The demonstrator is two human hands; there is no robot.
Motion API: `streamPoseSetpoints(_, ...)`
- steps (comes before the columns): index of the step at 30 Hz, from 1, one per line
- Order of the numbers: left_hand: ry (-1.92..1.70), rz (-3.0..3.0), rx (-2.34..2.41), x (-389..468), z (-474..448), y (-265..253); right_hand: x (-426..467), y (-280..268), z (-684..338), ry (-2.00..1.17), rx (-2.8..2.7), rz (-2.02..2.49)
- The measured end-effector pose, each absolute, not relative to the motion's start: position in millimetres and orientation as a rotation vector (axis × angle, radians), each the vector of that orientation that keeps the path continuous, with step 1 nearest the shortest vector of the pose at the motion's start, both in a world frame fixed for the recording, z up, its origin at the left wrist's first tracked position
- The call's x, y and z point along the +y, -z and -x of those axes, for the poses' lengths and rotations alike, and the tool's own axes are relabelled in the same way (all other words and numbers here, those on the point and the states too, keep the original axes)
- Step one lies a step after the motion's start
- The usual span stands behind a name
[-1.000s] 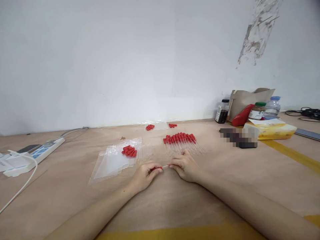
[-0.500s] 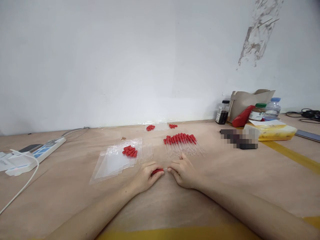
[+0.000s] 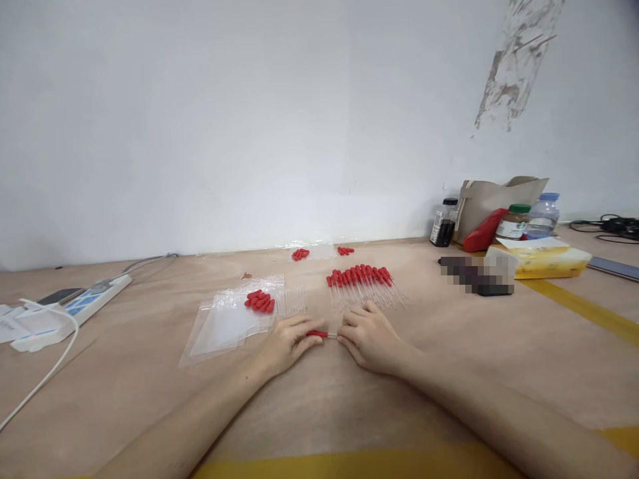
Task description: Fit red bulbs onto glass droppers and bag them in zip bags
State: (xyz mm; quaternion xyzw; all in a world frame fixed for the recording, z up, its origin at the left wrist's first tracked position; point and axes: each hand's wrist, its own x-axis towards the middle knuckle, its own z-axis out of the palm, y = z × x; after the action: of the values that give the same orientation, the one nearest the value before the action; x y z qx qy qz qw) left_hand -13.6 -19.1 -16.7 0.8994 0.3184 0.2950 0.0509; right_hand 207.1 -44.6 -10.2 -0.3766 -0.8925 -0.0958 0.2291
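My left hand (image 3: 292,342) is closed around a red rubber dropper bulb (image 3: 317,333). A thin glass dropper tube (image 3: 332,336) runs from the bulb's end into my right hand (image 3: 372,338), whose fingers pinch it. Behind my right hand lies a row of droppers with red bulbs (image 3: 360,274), their glass tubes pointing towards me. Loose red bulbs (image 3: 259,303) rest on clear plastic bags (image 3: 219,326) beyond my left hand. Bare glass tubes (image 3: 295,299) lie side by side just right of those bags.
By the wall, more red bulbs (image 3: 300,254) lie on clear plastic. A power strip (image 3: 72,313) with a white cable is at the left. To the right stand a dark bottle (image 3: 444,223), a beige bag (image 3: 492,199), a jar (image 3: 514,223) and a yellow tissue pack (image 3: 552,259).
My left fingers have loosened and shifted slightly left, so more of the red bulb shows. My right hand has moved slightly right, still on the tube.
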Motion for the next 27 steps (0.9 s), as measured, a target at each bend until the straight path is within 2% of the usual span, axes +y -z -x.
streamPoseSetpoints(5,-1.220,-2.504,1.367,-7.2,32.5,16.6,-13.3,-1.2,-204.7,-0.246,-2.136,1.464)
streamPoseSetpoints(7,-1.231,-2.447,1.412,-2.3,38.1,20.6,8.6,-2.6,-197.8,-0.321,-1.948,1.552)
streamPoseSetpoints(16,-1.175,-2.503,1.410,-0.6,40.9,23.7,58.5,12.1,-147.4,-0.038,-1.950,1.784)
streamPoseSetpoints(27,-1.168,-2.572,1.480,-1.5,37.4,23.4,55.7,16.5,-145.6,0.058,-1.988,1.820)
